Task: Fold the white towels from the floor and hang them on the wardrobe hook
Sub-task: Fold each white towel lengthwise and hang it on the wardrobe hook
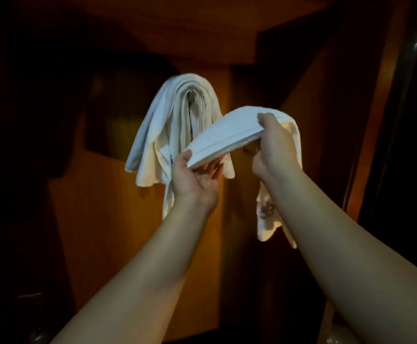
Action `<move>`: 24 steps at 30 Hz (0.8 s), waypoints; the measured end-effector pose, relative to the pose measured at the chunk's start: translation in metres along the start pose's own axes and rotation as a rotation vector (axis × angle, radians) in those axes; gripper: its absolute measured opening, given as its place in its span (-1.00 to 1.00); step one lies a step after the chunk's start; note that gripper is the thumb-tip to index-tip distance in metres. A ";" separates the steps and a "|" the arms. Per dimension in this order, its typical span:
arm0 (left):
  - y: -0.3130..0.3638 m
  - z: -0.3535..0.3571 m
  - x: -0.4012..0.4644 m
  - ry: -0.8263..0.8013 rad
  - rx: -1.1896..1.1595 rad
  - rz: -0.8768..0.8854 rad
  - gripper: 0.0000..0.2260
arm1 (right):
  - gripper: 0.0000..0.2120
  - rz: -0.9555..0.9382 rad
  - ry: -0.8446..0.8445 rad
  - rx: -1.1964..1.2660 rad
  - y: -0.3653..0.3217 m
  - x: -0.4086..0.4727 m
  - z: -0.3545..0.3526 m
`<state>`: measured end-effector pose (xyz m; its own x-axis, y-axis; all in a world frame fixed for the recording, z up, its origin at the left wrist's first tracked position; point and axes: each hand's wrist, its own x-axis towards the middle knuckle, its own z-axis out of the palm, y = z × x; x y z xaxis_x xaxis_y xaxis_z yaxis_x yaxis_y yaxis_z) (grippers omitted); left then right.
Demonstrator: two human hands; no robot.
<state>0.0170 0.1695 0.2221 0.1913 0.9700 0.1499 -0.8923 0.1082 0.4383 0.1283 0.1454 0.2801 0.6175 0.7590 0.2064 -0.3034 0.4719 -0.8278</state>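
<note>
Your folded towel [225, 135] is plain white. The hung towels [175, 125] are white too. Behind them you see orange-brown wardrobe wood [108, 219].

A stack of white towels [177, 115] hangs draped over the wardrobe hook [191, 90], both ends falling down against the wooden wardrobe panel [118, 219]. In front of and below the hook, both hands hold a folded white towel [225, 135] raised. The left hand [195, 180] supports its lower left end, palm up with fingers beneath. The right hand [274, 150] grips its upper right end, thumb on top. The towel's remaining length hangs down behind the right forearm.
</note>
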 end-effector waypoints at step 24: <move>0.183 0.110 0.208 -0.107 0.869 0.419 -0.56 | -0.75 -0.124 -0.179 -0.130 -0.057 0.200 0.116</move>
<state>-0.0616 0.3673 0.4307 0.0012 0.8639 0.5036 -0.2914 -0.4814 0.8266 0.1846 0.3226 0.4288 0.5023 0.7719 0.3897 -0.1308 0.5134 -0.8481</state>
